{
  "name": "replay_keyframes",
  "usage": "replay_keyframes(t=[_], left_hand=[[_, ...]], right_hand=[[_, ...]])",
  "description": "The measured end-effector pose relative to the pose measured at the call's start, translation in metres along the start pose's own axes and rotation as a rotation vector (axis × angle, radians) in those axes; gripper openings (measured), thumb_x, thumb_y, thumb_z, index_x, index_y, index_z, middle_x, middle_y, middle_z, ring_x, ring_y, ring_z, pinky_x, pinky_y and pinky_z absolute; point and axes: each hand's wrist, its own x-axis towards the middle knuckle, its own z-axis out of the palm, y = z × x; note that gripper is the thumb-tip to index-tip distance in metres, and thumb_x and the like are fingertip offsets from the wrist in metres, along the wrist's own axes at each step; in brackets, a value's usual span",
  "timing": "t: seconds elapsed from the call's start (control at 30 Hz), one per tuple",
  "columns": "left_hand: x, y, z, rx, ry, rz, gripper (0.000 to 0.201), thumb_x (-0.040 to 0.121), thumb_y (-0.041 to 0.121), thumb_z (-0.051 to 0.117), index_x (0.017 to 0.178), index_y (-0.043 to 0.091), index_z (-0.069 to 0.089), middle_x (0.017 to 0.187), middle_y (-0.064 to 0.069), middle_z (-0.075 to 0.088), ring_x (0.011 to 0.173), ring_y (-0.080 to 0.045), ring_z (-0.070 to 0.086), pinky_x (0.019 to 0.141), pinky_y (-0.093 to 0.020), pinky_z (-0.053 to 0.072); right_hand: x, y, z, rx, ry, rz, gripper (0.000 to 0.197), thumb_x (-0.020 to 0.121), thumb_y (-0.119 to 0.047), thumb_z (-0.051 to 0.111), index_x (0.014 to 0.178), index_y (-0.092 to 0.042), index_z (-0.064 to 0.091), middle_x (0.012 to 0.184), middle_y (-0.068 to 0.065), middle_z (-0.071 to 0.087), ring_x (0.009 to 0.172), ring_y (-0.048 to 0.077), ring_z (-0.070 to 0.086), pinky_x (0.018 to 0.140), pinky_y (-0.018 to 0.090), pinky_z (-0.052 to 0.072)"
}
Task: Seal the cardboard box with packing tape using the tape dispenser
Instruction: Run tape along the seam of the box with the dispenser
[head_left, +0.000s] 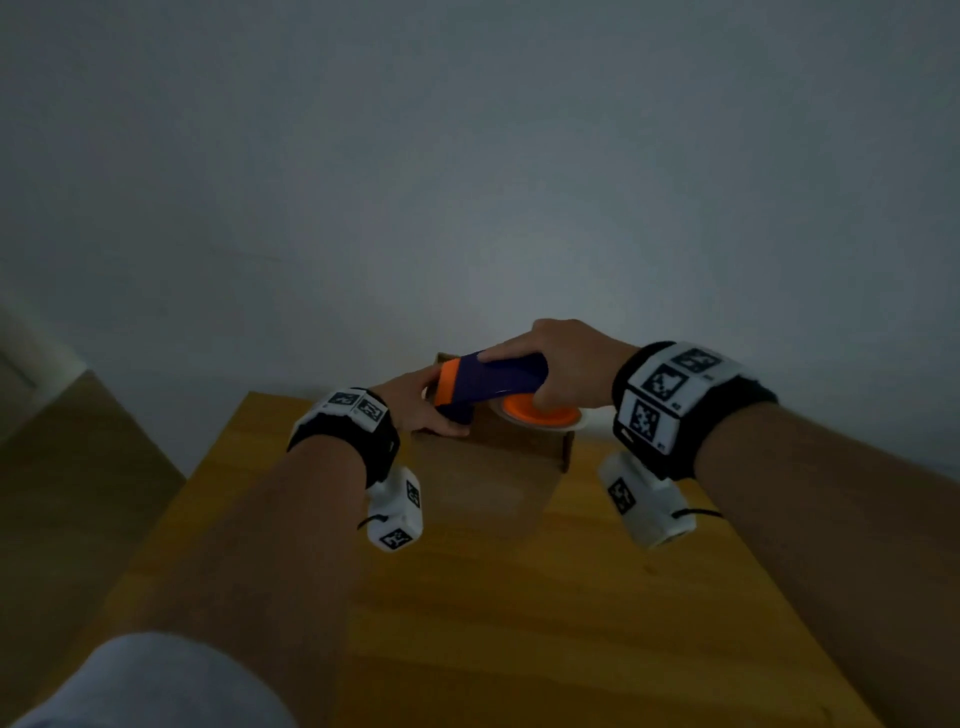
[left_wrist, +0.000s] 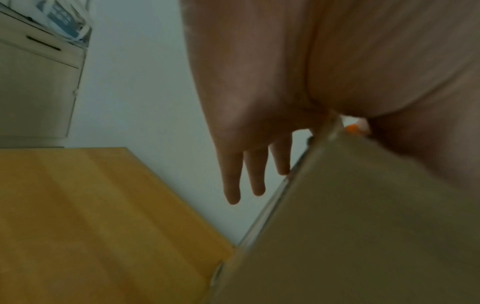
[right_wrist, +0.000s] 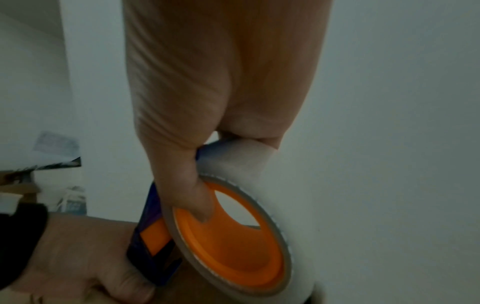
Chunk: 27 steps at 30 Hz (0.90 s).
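Wooden counter (head_left: 597, 597) carries the box (head_left: 498, 467), steadied by the flat, relaxed left hand (head_left: 421, 405) beside the right hand (head_left: 561, 364) gripping the tape dispenser (head_left: 488, 384), which likely next drags along the seam.

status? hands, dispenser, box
Right hand grips tape dispenser over cardboard box. Left hand on box top by dispenser's front end, fingers straight. Nothing in the way on the table.

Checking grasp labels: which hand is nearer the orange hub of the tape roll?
Right. The right hand grips the tape dispenser, one finger inside the orange hub. The left hand rests on the cardboard box, at the dispenser's other end.
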Motion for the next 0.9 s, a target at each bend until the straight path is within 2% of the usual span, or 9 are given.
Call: replay_keyframes(t=[0.1,0.17,0.27,0.33,0.47,0.57,0.63,0.8,0.9], left_hand=[[0.004,-0.011,0.002,-0.067,0.015,-0.002,0.090,0.073,0.030,0.079,0.146,0.034,0.027,0.149,-0.001,0.039,0.135,-0.025,0.039,0.111,-0.040,0.033],[0.006,-0.013,0.002,-0.093,0.008,0.003,0.090,0.071,0.031,0.081,0.144,0.037,0.028,0.149,0.000,0.038,0.137,-0.024,0.037,0.112,-0.043,0.032],[0.008,-0.011,0.000,-0.077,-0.033,0.015,0.092,0.068,0.036,0.082,0.142,0.042,0.029,0.149,0.003,0.037,0.137,-0.023,0.036,0.111,-0.047,0.035],[0.010,-0.011,-0.001,-0.058,-0.045,0.024,0.091,0.070,0.037,0.081,0.143,0.043,0.026,0.149,0.005,0.036,0.137,-0.023,0.037,0.107,-0.046,0.040],[0.012,-0.016,-0.004,-0.066,-0.073,0.076,0.087,0.074,0.030,0.079,0.143,0.042,0.027,0.150,0.003,0.035,0.138,-0.022,0.034,0.111,-0.043,0.035],[0.012,-0.022,-0.007,-0.099,-0.082,0.093,0.088,0.073,0.029,0.079,0.141,0.049,0.028,0.149,0.003,0.035,0.130,-0.021,0.041,0.108,-0.038,0.041],[0.013,-0.020,-0.006,-0.079,-0.096,0.095,0.087,0.072,0.031,0.079,0.140,0.051,0.028,0.149,0.003,0.032,0.129,-0.021,0.042,0.106,-0.038,0.043],[0.018,-0.005,-0.010,-0.029,0.013,0.087,0.066,0.064,0.033,0.084,0.120,0.045,0.051,0.153,0.005,0.024,0.141,-0.023,0.026,0.111,-0.041,0.032],[0.019,0.001,-0.009,-0.012,0.022,0.098,0.084,0.063,0.026,0.086,0.132,0.031,0.039,0.151,-0.002,0.028,0.138,-0.023,0.032,0.103,-0.035,0.038]], right_hand=[[0.010,-0.006,-0.001,-0.054,-0.035,-0.010,0.066,0.082,-0.006,0.059,0.140,-0.033,0.044,0.077,-0.021,0.032,0.061,-0.004,0.033,0.054,0.011,0.028],[0.013,-0.005,-0.006,-0.067,-0.075,-0.006,0.067,0.081,-0.006,0.060,0.140,-0.034,0.044,0.089,-0.015,0.041,0.060,-0.002,0.035,0.052,0.011,0.027],[0.012,0.000,-0.016,-0.065,-0.117,0.027,0.070,0.079,-0.007,0.061,0.140,-0.037,0.043,0.104,-0.010,0.042,0.062,0.000,0.039,0.052,0.014,0.030],[0.011,0.003,-0.018,-0.052,-0.136,0.041,0.071,0.078,-0.006,0.063,0.139,-0.037,0.043,0.101,-0.011,0.044,0.061,0.001,0.040,0.052,0.015,0.030],[0.006,0.008,-0.017,-0.020,-0.161,0.069,0.072,0.077,-0.005,0.064,0.137,-0.039,0.045,0.087,-0.018,0.048,0.061,0.003,0.042,0.053,0.017,0.032],[-0.006,0.022,-0.021,-0.016,-0.176,0.111,0.072,0.076,-0.003,0.064,0.135,-0.040,0.047,0.103,-0.007,0.055,0.063,0.003,0.045,0.055,0.017,0.035],[-0.014,0.029,-0.026,-0.012,-0.177,0.146,0.070,0.076,-0.003,0.064,0.134,-0.040,0.049,0.108,-0.008,0.054,0.066,0.002,0.046,0.056,0.016,0.034],[-0.012,0.017,-0.033,-0.148,-0.215,0.146,0.063,0.078,-0.004,0.062,0.132,-0.037,0.052,0.116,-0.007,0.056,0.075,0.006,0.049,0.059,0.016,0.039],[-0.006,0.007,-0.038,-0.233,-0.226,0.129,0.061,0.079,-0.006,0.061,0.132,-0.034,0.054,0.124,-0.003,0.059,0.089,0.012,0.051,0.070,0.023,0.046]])
